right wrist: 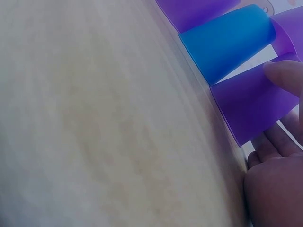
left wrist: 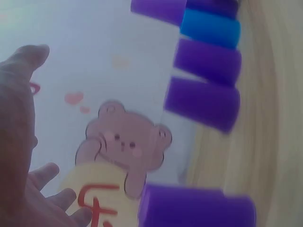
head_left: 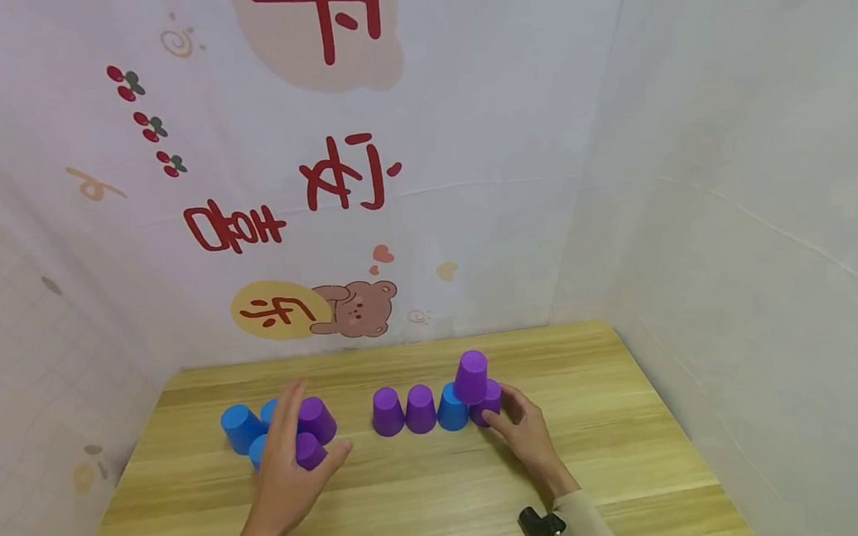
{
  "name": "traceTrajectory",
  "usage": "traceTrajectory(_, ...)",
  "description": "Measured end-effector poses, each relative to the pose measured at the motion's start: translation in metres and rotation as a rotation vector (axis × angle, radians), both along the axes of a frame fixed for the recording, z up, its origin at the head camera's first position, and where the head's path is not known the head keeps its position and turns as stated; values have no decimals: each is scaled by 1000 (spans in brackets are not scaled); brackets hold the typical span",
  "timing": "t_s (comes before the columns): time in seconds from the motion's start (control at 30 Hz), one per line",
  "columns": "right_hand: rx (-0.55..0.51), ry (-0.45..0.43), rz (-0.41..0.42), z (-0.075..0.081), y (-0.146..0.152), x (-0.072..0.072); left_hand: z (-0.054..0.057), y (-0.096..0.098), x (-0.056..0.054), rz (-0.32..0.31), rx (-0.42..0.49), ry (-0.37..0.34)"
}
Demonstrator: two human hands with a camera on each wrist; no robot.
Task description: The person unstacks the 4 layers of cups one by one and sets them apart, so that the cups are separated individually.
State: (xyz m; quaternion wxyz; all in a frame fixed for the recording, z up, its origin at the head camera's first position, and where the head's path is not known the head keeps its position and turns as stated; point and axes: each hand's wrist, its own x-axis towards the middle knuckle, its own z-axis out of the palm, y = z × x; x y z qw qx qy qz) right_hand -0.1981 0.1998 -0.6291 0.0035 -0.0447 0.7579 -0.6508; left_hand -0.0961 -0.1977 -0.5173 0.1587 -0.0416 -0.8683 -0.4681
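Upside-down cups stand in a row: a purple cup [head_left: 388,412], another purple cup [head_left: 421,410], a blue cup [head_left: 452,407] and, at the right end, a purple cup [head_left: 482,415]. Resting across the blue cup and the end one is an upper purple cup [head_left: 471,377], also upside down. My right hand [head_left: 528,437] grips the end purple cup [right wrist: 255,101], thumb on its near side and fingers on the far side. My left hand [head_left: 284,469], fingers extended and thumb spread, hovers at the left cluster, partly hiding a blue cup [head_left: 257,451] and a purple cup [head_left: 310,451].
The left cluster also has a blue cup [head_left: 242,430] at its outer edge and a purple cup [head_left: 317,420] at its right. A wooden table [head_left: 430,500] bears everything. A printed white curtain [head_left: 485,214] hangs behind its back edge and along both sides.
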Motion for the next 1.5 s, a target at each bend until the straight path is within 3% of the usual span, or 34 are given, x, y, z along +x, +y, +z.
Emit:
traceTrajectory(0.77, -7, -7, 8, 2, -1, 1, 22, 83, -44, -252, 60, 42)
traceTrajectory(0.97, -7, -3, 12, 2, 0, 0, 22, 98, -60, -295, 75, 79)
traceTrajectory(1.13, -9, 12, -1, 1, -1, 1, 21, 111, -71, -338, 94, 69)
traceTrajectory(1.5, 4, 25, -8, -1, -4, 7, 14, 138, -82, -386, 68, 34)
